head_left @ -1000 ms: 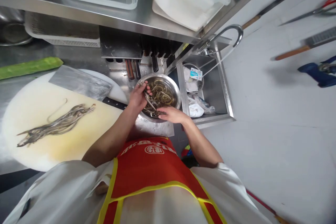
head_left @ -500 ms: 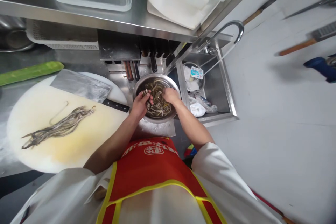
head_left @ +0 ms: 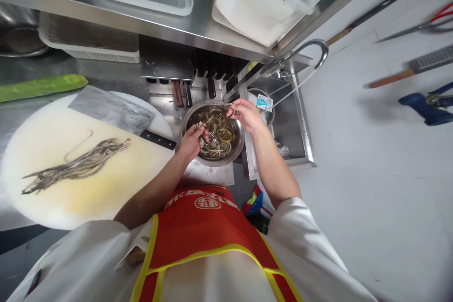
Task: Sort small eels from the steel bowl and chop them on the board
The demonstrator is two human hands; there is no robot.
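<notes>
Long, thin eel strips (head_left: 221, 132), dark on one side and pale on the other, lie tangled in liquid in a round metal bowl (head_left: 213, 163). My left hand (head_left: 192, 142) is closed round a bunch of them at the bowl's left side. Above the right rim, my right hand (head_left: 247, 115) pinches an eel strip between its fingertips. On the round white cutting board (head_left: 134, 179) to the left lies a bundle of eel strips (head_left: 79, 163), with one thin strand apart from it. A cleaver (head_left: 115, 108) rests across the board's far edge, its black handle toward the bowl.
Behind the bowl, a rack (head_left: 168, 63) holds several knives. A sink (head_left: 300, 137) with a curved faucet (head_left: 322, 52) is at the right. Plastic tubs (head_left: 260, 4) stand on the overhead shelf. A long green vegetable (head_left: 42, 87) lies far left; tools hang on the right wall.
My right hand has risen out of the bowl toward its upper right rim, bringing an eel strip along. My left hand stays at the bowl's left with its bunch. The view has shifted slightly.
</notes>
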